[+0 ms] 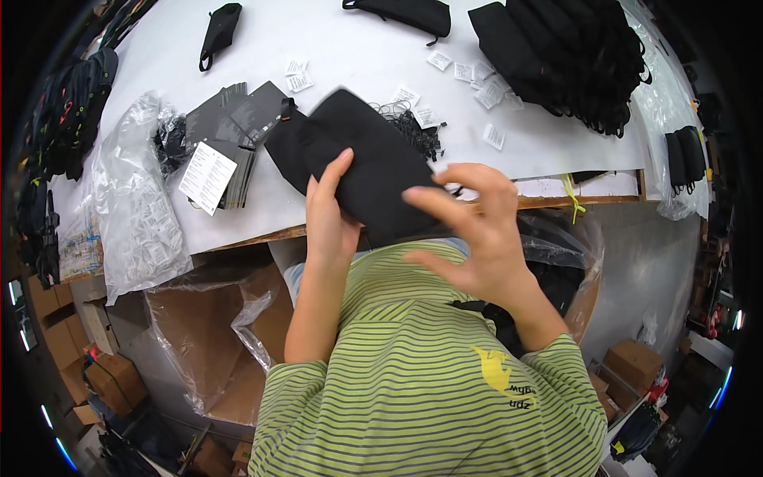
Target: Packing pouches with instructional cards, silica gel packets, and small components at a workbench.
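My left hand grips a flat black fabric pouch by its lower left part, thumb on top, fingers underneath. The pouch is tilted above the table's front edge, with a small loop at its upper left corner. Beside its right edge is my right hand, slightly blurred, its thumb and forefinger spread apart and its other fingers bent. Nothing shows between those spread fingers. A small white bit behind the bent fingers is too hidden to name. Partly behind the pouch lies a heap of thin black tag strings.
Dark grey cards lie left of the pouch, with a white printed card on top. Small white labels are scattered farther back. Black pouches are piled at the far right. A clear plastic bag overhangs the table's left front edge.
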Demonstrator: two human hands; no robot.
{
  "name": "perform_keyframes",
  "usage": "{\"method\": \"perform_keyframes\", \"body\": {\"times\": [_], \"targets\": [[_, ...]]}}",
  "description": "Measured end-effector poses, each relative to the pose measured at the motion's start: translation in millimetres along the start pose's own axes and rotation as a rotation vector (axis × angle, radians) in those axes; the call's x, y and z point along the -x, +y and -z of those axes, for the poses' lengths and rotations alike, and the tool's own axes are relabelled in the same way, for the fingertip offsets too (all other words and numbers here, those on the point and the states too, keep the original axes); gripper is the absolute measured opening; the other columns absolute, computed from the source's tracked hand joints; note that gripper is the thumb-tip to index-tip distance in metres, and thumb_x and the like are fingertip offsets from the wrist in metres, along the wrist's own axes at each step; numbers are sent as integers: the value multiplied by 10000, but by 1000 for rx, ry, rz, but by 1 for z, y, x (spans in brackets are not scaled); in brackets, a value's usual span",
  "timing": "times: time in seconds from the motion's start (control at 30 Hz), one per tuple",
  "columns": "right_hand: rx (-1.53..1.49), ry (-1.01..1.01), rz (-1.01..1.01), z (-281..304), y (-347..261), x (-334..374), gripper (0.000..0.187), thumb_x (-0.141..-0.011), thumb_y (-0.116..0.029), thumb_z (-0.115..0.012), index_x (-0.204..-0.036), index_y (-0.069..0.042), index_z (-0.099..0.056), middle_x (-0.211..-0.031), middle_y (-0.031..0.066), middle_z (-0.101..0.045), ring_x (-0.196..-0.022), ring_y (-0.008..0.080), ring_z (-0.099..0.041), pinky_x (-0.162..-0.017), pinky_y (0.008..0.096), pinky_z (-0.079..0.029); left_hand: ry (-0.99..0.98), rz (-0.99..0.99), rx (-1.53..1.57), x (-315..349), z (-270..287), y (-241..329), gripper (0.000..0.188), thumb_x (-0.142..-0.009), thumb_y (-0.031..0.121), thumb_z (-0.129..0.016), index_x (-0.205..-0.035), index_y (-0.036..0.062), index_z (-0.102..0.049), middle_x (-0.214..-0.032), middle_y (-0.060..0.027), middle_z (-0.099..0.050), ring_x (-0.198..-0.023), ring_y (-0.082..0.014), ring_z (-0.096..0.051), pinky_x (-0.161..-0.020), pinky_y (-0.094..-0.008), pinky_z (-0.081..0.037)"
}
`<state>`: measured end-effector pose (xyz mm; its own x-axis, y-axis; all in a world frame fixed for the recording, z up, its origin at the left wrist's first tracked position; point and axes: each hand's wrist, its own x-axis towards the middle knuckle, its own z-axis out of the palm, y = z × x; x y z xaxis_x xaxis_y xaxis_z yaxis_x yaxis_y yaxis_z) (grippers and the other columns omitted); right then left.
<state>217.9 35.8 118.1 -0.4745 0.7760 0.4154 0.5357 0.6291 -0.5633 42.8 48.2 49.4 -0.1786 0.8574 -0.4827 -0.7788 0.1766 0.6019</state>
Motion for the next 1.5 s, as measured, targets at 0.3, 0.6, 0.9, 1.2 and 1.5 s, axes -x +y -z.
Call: {"method": "perform_keyframes", "body": {"times": [0.3, 0.6, 0.9, 1.2, 1.5], "targets": [[-170, -77, 9, 5, 36, -1, 556, -599, 1, -738, -1130, -130, -636, -795, 42, -603, -661, 205, -584, -603, 315, -464, -187, -139, -456, 7, 43, -1, 493, -894, 209, -622, -1279, 40, -364, -1231, -100, -508, -1050, -215, -555, -888, -333, -441], [-545, -52, -155, 17, 57, 4, 237, -715, -88, -736, -919, 4, -657, -817, 77, -622, -710, 158, -553, -661, 256, -417, -570, -881, -951, 4, 40, 31, 332, -656, -19, -740, -978, 35, -685, -964, -87, -511, -794, -190, -508, -691, -259, -410], [67, 220, -177, 54, 96, 44, 301, -628, -8, -776, -907, -83, -689, -808, 66, -617, -709, 204, -591, -608, 287, -458, -467, -678, -1187, 2, 41, 30, 237, -912, 185, -563, -1102, 70, -644, -1077, -65, -514, -869, -149, -520, -739, -260, -438], [624, -60, -364, 60, 181, 105, 401, -727, -157, -729, -1112, -177, -621, -1161, 112, -506, -1076, 295, -498, -915, 416, -387, -40, -747, -1185, -13, 89, 66, 188, -943, 200, -540, -1008, 51, -634, -1093, -67, -545, -1025, -179, -517, -829, -290, -410], [289, 132, -236, -11, 161, 32, 143, -766, -115, -688, -908, -106, -679, -915, 90, -554, -880, 258, -553, -765, 341, -443, 512, -1160, -1807, -49, 142, 115, 349, -911, 252, -577, -1197, 52, -582, -1372, -154, -444, -1224, -342, -427, -1040, -444, -303]]}}
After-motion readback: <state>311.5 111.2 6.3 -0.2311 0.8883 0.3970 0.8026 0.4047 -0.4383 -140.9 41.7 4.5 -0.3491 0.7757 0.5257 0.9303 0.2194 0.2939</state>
